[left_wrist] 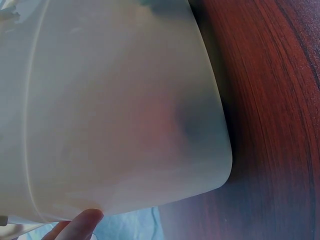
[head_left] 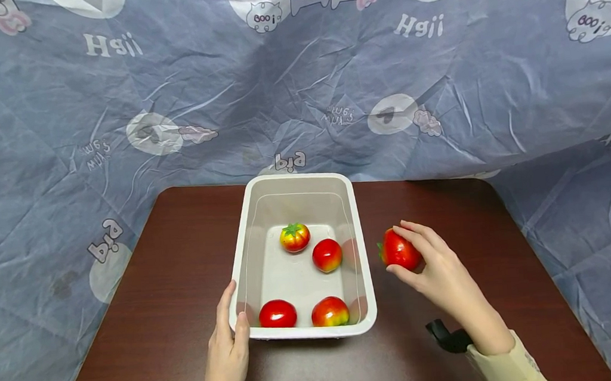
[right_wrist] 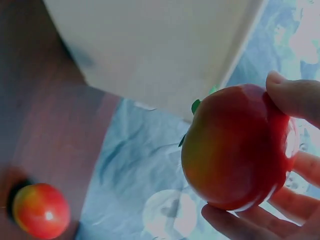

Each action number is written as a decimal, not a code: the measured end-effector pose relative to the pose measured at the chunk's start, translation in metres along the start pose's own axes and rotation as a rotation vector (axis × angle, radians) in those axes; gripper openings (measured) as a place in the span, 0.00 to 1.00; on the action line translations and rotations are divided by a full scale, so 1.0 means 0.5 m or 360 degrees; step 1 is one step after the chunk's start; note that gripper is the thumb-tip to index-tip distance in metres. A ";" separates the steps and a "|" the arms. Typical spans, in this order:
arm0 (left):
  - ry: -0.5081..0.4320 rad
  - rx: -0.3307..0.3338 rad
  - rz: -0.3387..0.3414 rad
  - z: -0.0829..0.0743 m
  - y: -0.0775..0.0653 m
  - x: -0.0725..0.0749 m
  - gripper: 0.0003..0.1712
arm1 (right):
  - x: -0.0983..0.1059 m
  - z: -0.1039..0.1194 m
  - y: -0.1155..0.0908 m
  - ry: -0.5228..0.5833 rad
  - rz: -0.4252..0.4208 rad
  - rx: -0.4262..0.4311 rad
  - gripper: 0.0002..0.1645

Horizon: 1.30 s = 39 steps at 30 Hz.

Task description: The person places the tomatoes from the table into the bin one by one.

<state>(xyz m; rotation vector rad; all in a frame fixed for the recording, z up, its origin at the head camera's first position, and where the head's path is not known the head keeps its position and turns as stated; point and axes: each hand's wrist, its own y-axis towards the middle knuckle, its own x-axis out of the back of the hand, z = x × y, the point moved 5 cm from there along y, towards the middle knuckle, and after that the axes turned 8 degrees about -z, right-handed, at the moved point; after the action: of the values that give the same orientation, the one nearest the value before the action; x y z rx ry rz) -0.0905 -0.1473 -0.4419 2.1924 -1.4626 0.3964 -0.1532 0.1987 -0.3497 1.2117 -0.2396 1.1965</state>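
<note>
The tomato (head_left: 399, 250), right of centre in the frame, is pinched in the right hand (head_left: 440, 271); its glossy skin could slip if the pinch loosens. The left hand (head_left: 228, 347) grips the bin (head_left: 365, 269) by its lower-left corner; uneven pressure might tip it.

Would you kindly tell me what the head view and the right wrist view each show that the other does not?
Only the head view shows the left hand gripping the box, and the four tomatoes inside. Only the right wrist view shows a loose tomato on the table. Both show the right hand with its held tomato, the box, the table and the patterned cloth.
</note>
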 end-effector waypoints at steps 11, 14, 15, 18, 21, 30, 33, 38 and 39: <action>0.0011 0.0013 0.0012 0.000 0.000 -0.001 0.32 | 0.001 0.060 0.032 0.0115 0.0029 0.0060 0.41; 0.0006 0.0011 0.0013 0.000 0.001 -0.001 0.32 | -0.001 0.075 0.036 0.0098 0.0023 0.0120 0.42; 0.0003 0.0009 0.0013 0.000 0.001 -0.001 0.32 | -0.003 0.080 0.037 0.0101 0.0021 0.0144 0.42; -0.0004 0.0003 0.0012 0.000 0.001 0.000 0.32 | -0.011 0.096 0.039 0.0130 0.0028 0.0232 0.43; -0.0007 0.0001 0.0010 0.001 0.001 0.000 0.32 | -0.021 0.111 0.040 0.0193 0.0073 0.0297 0.43; 0.0009 0.0024 0.0019 -0.004 -0.002 -0.003 0.31 | -0.050 0.129 0.034 0.0251 0.0283 0.0252 0.44; 0.0018 0.0028 0.0014 -0.005 -0.004 -0.003 0.32 | -0.054 0.128 0.032 0.0241 0.0324 0.0227 0.44; 0.0020 0.0025 -0.0001 -0.005 -0.005 -0.004 0.31 | -0.052 0.121 0.030 0.0225 0.0298 0.0247 0.42; 0.0019 0.0023 -0.0001 -0.006 -0.004 -0.004 0.31 | -0.051 0.119 0.029 0.0220 0.0279 0.0253 0.41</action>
<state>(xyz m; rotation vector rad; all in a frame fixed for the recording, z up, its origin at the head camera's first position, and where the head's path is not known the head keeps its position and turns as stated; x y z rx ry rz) -0.0893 -0.1434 -0.4409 2.1982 -1.4567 0.4207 -0.1503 0.1344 -0.3349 1.2585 -0.1517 1.4688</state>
